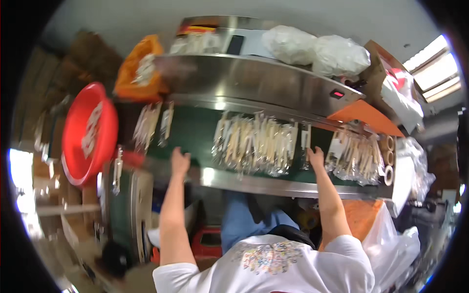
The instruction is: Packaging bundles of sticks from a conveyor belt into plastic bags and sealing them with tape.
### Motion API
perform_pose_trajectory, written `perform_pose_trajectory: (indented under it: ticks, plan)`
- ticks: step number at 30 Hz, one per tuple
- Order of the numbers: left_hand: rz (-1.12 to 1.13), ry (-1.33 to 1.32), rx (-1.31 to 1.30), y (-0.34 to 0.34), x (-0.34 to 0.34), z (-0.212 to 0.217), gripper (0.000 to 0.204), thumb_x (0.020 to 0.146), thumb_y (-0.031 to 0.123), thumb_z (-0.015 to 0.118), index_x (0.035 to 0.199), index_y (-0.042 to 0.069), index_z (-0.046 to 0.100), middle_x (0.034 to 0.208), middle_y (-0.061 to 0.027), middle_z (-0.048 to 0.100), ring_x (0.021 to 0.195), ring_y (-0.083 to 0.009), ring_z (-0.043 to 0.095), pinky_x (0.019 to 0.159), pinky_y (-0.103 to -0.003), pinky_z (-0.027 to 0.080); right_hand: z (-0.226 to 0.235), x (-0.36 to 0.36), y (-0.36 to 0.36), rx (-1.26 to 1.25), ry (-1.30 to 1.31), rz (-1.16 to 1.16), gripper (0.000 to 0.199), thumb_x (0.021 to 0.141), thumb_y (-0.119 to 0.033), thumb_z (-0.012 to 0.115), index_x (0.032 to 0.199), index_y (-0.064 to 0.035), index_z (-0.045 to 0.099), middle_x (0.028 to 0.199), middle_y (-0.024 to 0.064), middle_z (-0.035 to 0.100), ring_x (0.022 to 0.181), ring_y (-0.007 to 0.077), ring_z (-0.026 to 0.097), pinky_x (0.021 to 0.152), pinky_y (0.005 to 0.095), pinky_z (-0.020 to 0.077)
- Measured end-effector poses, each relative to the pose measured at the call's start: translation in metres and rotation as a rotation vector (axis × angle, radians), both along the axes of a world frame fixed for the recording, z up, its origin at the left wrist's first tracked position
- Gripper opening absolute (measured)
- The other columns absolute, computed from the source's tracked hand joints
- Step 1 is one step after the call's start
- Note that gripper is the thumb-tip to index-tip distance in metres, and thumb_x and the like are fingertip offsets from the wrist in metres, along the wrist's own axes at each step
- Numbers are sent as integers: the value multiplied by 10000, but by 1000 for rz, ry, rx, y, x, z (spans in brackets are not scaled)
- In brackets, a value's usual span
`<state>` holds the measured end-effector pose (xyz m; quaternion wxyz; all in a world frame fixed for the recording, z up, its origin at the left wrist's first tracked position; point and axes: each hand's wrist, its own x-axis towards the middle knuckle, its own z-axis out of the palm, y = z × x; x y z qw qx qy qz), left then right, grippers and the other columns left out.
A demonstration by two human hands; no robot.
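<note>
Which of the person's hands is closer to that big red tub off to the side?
Left. The left hand rests on the green belt, a short way right of the red tub. The right hand is much farther right, past the middle pile of clear packets.

A bare green stretch of the belt (193,129) lies open just beyond the left hand (180,160). To its right a dense row of clear packets (254,142) blocks the belt's middle. The right hand (315,157) sits in a narrow gap between that row and another packet heap (355,154). The steel hood (254,80) closes the far side.
</note>
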<state>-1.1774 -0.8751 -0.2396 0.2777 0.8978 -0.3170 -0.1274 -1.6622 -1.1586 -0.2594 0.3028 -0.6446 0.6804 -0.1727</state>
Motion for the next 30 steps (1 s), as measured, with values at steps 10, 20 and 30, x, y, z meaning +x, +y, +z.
perform_pose_trajectory:
  ticks: [10,20,30]
  plan:
    - [-75,-71,490,-126,104,-32,773,743,374,654,1341,62,275,1325,-136,383,1215,-343,341,950,-523,310,-25,139,10,10,385,-280,831,711,-567,581,1292,-29,331,1281,177,400,1104,386,395,855,519,373]
    - [-248,584,109,-142,-209,-4,913,664,429,716,1319,-8,256,1291,-229,343,1192,-372,334,995,-478,263,11,150,91,448,-565,-251,575,788,-284,643,1233,1,416,1182,147,496,1085,250,476,923,352,375]
    - [-37,1312,-166,-300,-146,4,759,709,384,726,1243,-18,367,1111,-152,543,970,-204,553,815,-324,465,3,164,-106,897,-1026,-158,580,801,-407,628,1210,-42,440,1109,45,535,984,159,525,836,307,421]
